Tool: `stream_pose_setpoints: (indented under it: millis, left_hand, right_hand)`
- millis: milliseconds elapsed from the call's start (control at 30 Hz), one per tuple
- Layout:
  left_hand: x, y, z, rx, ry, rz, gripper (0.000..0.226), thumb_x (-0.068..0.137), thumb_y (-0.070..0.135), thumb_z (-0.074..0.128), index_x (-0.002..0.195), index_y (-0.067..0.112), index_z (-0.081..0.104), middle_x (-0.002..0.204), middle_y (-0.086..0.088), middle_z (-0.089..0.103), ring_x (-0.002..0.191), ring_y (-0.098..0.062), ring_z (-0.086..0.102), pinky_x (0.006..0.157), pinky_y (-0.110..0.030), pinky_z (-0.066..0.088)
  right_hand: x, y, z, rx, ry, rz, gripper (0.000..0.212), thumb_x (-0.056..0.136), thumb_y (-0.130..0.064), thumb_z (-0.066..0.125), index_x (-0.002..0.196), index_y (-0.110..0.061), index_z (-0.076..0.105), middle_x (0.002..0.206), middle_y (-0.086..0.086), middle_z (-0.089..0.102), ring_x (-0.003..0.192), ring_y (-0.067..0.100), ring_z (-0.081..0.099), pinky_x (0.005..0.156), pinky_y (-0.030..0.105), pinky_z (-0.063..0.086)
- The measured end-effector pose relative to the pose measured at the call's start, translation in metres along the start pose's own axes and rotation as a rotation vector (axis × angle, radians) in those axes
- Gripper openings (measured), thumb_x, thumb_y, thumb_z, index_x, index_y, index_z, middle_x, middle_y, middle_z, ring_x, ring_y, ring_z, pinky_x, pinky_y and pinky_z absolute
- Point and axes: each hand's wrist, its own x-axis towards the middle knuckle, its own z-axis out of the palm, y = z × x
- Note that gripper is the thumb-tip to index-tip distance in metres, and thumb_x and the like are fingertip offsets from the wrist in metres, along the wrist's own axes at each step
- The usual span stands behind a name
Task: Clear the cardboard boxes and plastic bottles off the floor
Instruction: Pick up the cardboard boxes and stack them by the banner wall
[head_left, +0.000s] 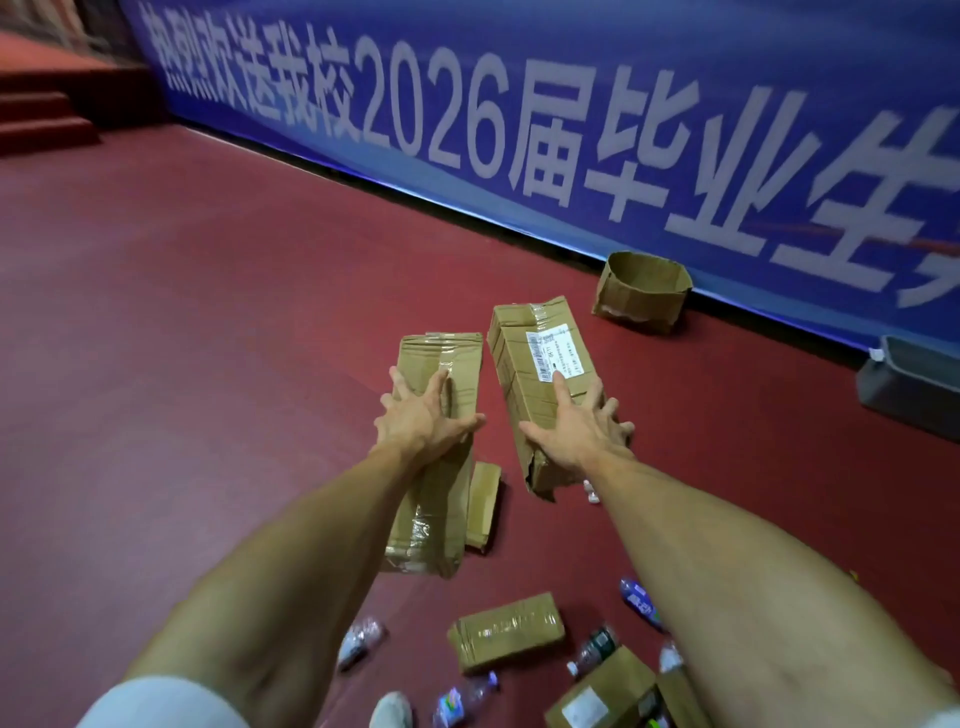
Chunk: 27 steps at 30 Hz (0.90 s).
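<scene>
My left hand (423, 415) grips a long flattened cardboard box (441, 364) with clear tape, held above the red floor. My right hand (576, 428) grips a second long cardboard box (530, 353) that bears a white shipping label; its near end is torn. An open cardboard box (641, 291) stands by the banner. On the floor below my arms lie a small taped box (506, 631), another labelled box (602, 696) and several plastic bottles, among them a clear bottle (358, 642), a blue-labelled bottle (641, 603) and a dark-capped bottle (595, 649).
A blue banner (571, 130) with white characters runs along the far side. A grey bin (909, 384) sits at the right by the banner. Red steps (47, 114) rise at the far left. A folded cardboard piece (483, 506) lies under the left box. My shoe tip (389, 709) shows below.
</scene>
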Motion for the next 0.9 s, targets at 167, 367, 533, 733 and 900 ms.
stream_pose_setpoints:
  millis: [167, 367, 533, 733, 900]
  left_hand:
    - [0.120, 0.006, -0.038, 0.016, -0.003, 0.028, 0.100, 0.076, 0.085, 0.053, 0.156, 0.045, 0.010, 0.163, -0.021, -0.015, 0.141, -0.045, 0.026, 0.106, -0.058, 0.040]
    - [0.249, 0.047, -0.079, 0.064, 0.008, 0.096, 0.099, 0.077, 0.084, 0.052, 0.157, 0.043, 0.009, 0.163, -0.022, -0.016, 0.141, -0.046, 0.026, 0.106, -0.059, 0.041]
    - [0.361, 0.103, -0.071, 0.079, -0.001, 0.131, 0.099, 0.078, 0.084, 0.052, 0.157, 0.043, 0.009, 0.163, -0.021, -0.015, 0.140, -0.045, 0.027, 0.105, -0.057, 0.040]
    - [0.515, 0.192, -0.031, 0.056, -0.031, 0.130, 0.099, 0.078, 0.083, 0.052, 0.157, 0.043, 0.008, 0.163, -0.021, -0.016, 0.141, -0.046, 0.026, 0.107, -0.057, 0.039]
    - [0.643, 0.291, -0.015, 0.059, -0.042, 0.133, 0.099, 0.078, 0.083, 0.053, 0.157, 0.043, 0.009, 0.163, -0.021, -0.016, 0.142, -0.046, 0.024, 0.107, -0.057, 0.038]
  right_hand:
    - [0.110, -0.041, -0.017, 0.048, 0.026, 0.072, 0.094, 0.087, -0.076, 0.046, 0.158, -0.039, -0.004, 0.164, 0.019, -0.004, 0.145, 0.047, 0.016, 0.109, 0.059, 0.030]
    - [0.225, -0.056, -0.050, 0.088, 0.056, 0.102, 0.093, 0.088, -0.075, 0.045, 0.157, -0.039, -0.004, 0.163, 0.019, -0.003, 0.144, 0.047, 0.018, 0.108, 0.060, 0.030]
    - [0.340, -0.032, -0.071, 0.115, 0.078, 0.154, 0.093, 0.088, -0.075, 0.046, 0.157, -0.039, -0.003, 0.163, 0.019, -0.004, 0.144, 0.047, 0.016, 0.108, 0.060, 0.029]
    - [0.516, 0.030, -0.091, 0.121, 0.071, 0.182, 0.092, 0.087, -0.075, 0.048, 0.157, -0.040, -0.002, 0.162, 0.018, -0.002, 0.141, 0.046, 0.022, 0.104, 0.056, 0.033]
    - [0.663, 0.092, -0.136, 0.097, 0.063, 0.170, 0.087, 0.087, -0.074, 0.048, 0.156, -0.045, 0.004, 0.161, 0.018, 0.003, 0.139, 0.045, 0.023, 0.101, 0.056, 0.033]
